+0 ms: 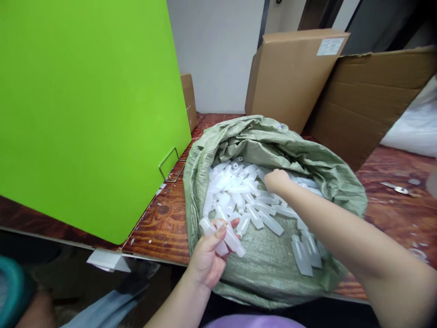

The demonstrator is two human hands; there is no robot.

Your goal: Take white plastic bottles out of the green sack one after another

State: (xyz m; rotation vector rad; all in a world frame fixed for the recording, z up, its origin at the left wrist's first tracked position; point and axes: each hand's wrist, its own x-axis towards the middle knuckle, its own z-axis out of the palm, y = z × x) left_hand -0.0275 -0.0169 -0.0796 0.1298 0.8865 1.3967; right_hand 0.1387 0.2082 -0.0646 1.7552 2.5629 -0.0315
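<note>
At 9 o'clock stands a green board (82,109) on a wooden table (160,223), a wire handle (170,165) just beside its lower right edge. Right of it, near the middle, a green woven sack (273,141) lies open with a heap of small translucent plastic bottles (239,191) inside. The left hand (206,259), at 6 o'clock by the sack's near rim, has its fingers curled around about 3 bottles (227,237), whose long axes run from 10 toward 4 o'clock, the thumb pressing across them. The right hand (277,181) reaches into the heap from 4 o'clock — its fingers are bent down and buried among the bottles, so I cannot tell whether they grip any. The loose bottles lie directly under and to 9 o'clock of that hand, pointing every way; the right hand is the nearer to the main heap. At 1 o'clock stand cardboard boxes (293,77), and at 3 o'clock a white plastic bag (416,123) is cut off by the edge — beneath it a small metal thing (398,188), too small to make out.
</note>
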